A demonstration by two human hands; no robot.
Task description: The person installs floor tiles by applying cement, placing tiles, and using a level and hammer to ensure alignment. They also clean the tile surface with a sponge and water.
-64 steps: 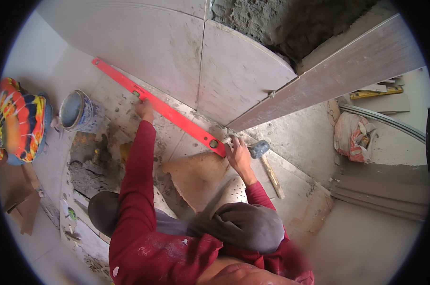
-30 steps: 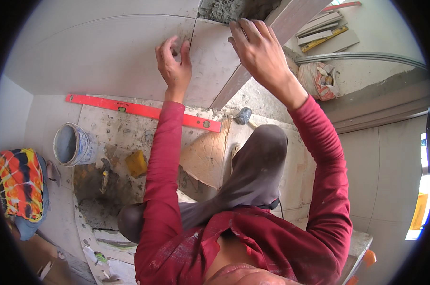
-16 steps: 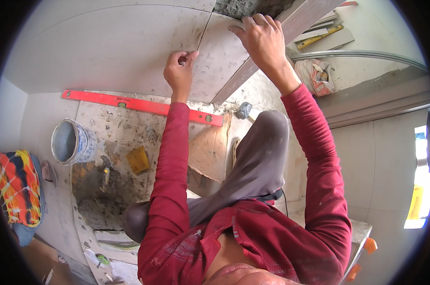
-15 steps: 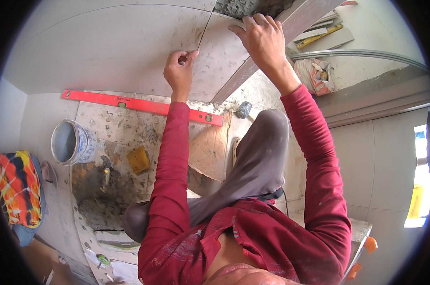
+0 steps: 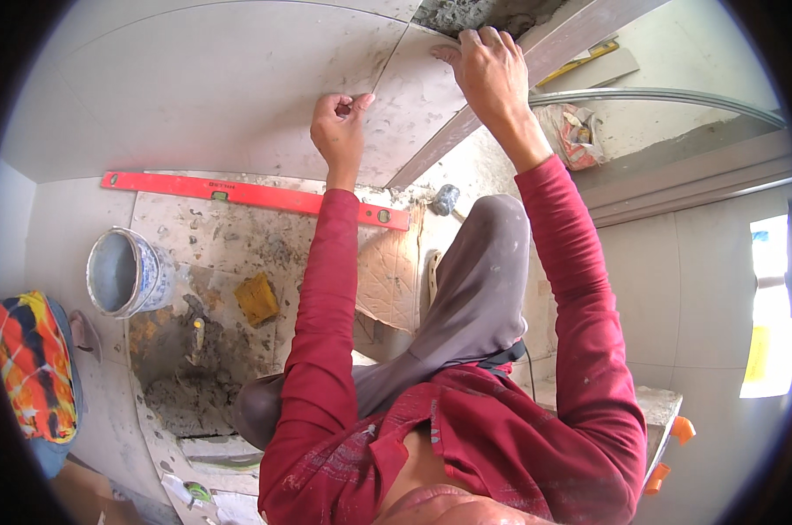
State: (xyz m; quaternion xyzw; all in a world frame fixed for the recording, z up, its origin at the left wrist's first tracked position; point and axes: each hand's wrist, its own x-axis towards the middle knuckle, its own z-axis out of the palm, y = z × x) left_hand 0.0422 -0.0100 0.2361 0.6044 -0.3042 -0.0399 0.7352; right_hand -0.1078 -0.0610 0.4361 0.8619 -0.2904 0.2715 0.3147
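My left hand [image 5: 337, 136] is pinched closed against the pale wall tiles near a thin seam; whatever sits between those fingers is too small to make out. My right hand [image 5: 494, 80] has its fingers hooked over the upper edge of the smaller tile [image 5: 411, 122], beside a long pale trim board [image 5: 571, 39]. Rough grey mortar [image 5: 466, 15] shows behind that edge. Below my hands, a red level [image 5: 273, 199] lies along the foot of the tiled wall, and a dark-headed mallet [image 5: 445, 199] rests just right of it, partly hidden by my knee.
A bucket [image 5: 116, 276], yellow scraper [image 5: 256, 299], trowel in mortar [image 5: 197, 341] and cardboard [image 5: 387, 280] are on the floor. A colourful bundle [image 5: 28, 367] lies at left. A sack [image 5: 578, 136], curved metal strips [image 5: 676, 94] and a yellow level [image 5: 601, 52] are at right.
Both hands left the red level and rose to the wall tile. My left fingers closed from spread to pinched; my right hand stayed at the top edge, shifting slightly.
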